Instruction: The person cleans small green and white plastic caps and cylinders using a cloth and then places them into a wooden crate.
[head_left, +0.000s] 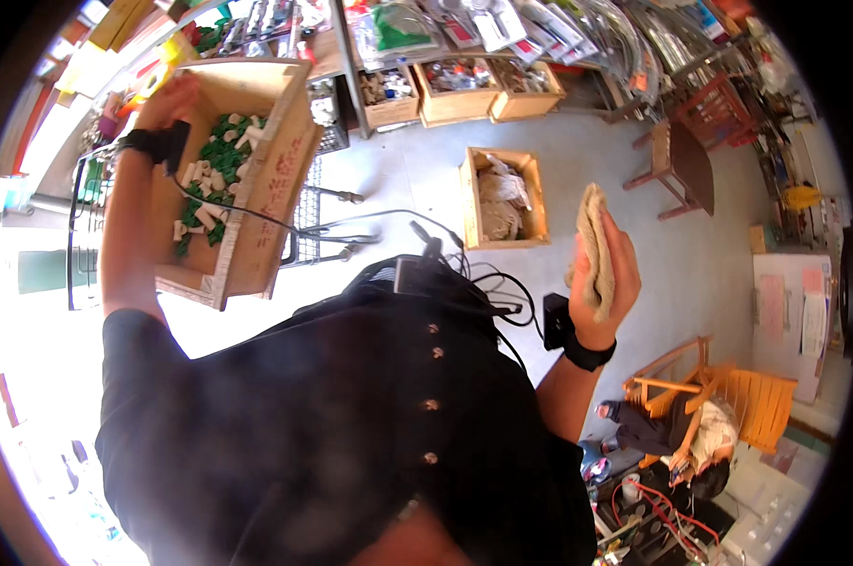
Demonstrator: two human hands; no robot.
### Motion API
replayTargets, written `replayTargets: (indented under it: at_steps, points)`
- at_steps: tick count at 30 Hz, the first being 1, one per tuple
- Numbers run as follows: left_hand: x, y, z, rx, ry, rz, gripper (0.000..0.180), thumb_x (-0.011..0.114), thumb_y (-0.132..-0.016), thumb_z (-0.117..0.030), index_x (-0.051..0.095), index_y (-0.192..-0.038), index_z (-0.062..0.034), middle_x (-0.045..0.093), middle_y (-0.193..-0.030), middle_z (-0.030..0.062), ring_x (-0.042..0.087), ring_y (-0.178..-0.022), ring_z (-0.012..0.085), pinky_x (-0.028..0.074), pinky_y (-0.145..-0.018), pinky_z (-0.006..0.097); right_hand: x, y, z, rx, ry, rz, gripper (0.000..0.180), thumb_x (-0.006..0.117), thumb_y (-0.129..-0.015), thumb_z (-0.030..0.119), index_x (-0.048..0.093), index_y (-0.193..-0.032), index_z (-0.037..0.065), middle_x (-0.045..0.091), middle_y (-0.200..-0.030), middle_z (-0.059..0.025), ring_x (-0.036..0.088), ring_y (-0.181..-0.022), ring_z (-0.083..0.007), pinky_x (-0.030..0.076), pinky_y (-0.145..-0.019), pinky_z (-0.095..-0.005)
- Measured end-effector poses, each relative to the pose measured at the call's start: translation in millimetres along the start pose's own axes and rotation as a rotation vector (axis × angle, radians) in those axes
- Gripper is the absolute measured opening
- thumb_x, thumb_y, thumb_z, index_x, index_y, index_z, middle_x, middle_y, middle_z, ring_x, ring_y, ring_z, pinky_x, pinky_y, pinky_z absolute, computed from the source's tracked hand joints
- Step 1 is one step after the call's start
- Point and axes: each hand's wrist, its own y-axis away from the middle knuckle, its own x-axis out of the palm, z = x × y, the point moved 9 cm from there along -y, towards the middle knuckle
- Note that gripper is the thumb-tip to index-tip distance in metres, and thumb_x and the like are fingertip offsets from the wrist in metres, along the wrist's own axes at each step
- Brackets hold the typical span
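Lettering in red marks the outer wall of the crate in the head view, and pale sheets on the panel at the far right seem to carry print too small to tell. The cloth is beige, thick and rough-looking, folded into a narrow strip and held upright right of the small box, apart from it. The right hand is clamped on it, fingers nearly straight along its right side. The left hand is at the crate's left rim; whether its fingers press together on the wood or only rest near it, I cannot tell. White and green fittings lie mixed inside the crate, and a black cable passes in front of its wall. The small box has bare wooden edges and holds crumpled rags. Grey floor separates the crate from the small box, and more stretches from the raised cloth to the dark red chair, well apart. Bins stand along the far edge; a person sits at lower right.
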Motion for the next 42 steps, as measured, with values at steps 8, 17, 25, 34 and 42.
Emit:
replayTargets:
  at_steps: [8, 17, 25, 34, 42]
  points:
    - [34, 4, 181, -0.359, -0.91, 0.159, 0.064, 0.075, -0.068, -0.034, 0.054, -0.127, -0.0156, 0.057, -0.124, 0.0136, 0.055, -0.112, 0.0299, 0.043, -0.096, 0.038, 8, 8, 6, 0.064, 0.024, -0.016, 0.035, 0.058, -0.08, 0.0, 0.057, -0.115, -0.004, 0.063, -0.101, -0.0182, 0.061, -0.083, -0.0324, 0.048, -0.074, -0.0361]
    - [120, 8, 153, -0.112, -1.062, 0.163, 0.048, 0.067, -0.076, -0.028, 0.054, -0.12, -0.0149, 0.061, -0.108, 0.0185, 0.058, -0.102, 0.0337, 0.046, -0.088, 0.04, 21, 2, 21, 0.074, 0.036, -0.003, 0.035, 0.057, -0.081, 0.0, 0.058, -0.116, -0.002, 0.061, -0.09, -0.0158, 0.059, -0.076, -0.0289, 0.047, -0.068, -0.0343]
    - [129, 14, 171, -0.092, -0.884, 0.282, 0.03, 0.062, -0.079, -0.019, 0.055, -0.107, -0.0127, 0.065, -0.089, 0.0163, 0.063, -0.088, 0.0295, 0.049, -0.078, 0.037, 18, 4, 25, 0.059, 0.041, -0.002, 0.037, 0.057, -0.08, -0.001, 0.057, -0.117, -0.001, 0.062, -0.092, -0.0166, 0.059, -0.077, -0.0302, 0.047, -0.069, -0.0345]
    - [152, 7, 186, -0.038, -0.978, 0.452, 0.057, 0.067, -0.073, -0.035, 0.053, -0.126, -0.0227, 0.066, -0.096, 0.0185, 0.064, -0.09, 0.0327, 0.05, -0.078, 0.04, 12, 0, 31, -0.013, 0.037, -0.017, 0.043, 0.057, -0.074, -0.007, 0.058, -0.116, -0.002, 0.062, -0.094, -0.0173, 0.06, -0.081, -0.0316, 0.048, -0.073, -0.034]
    - [151, 21, 147, -0.016, -1.002, 0.566, 0.034, 0.066, -0.078, -0.028, 0.064, -0.106, -0.0084, 0.066, -0.096, 0.0193, 0.063, -0.091, 0.0342, 0.049, -0.079, 0.039, 1, 4, 26, 0.012, -0.035, -0.049, 0.052, 0.055, -0.066, -0.014, 0.059, -0.116, 0.0, 0.062, -0.09, -0.0158, 0.061, -0.076, -0.0286, 0.048, -0.071, -0.0298]
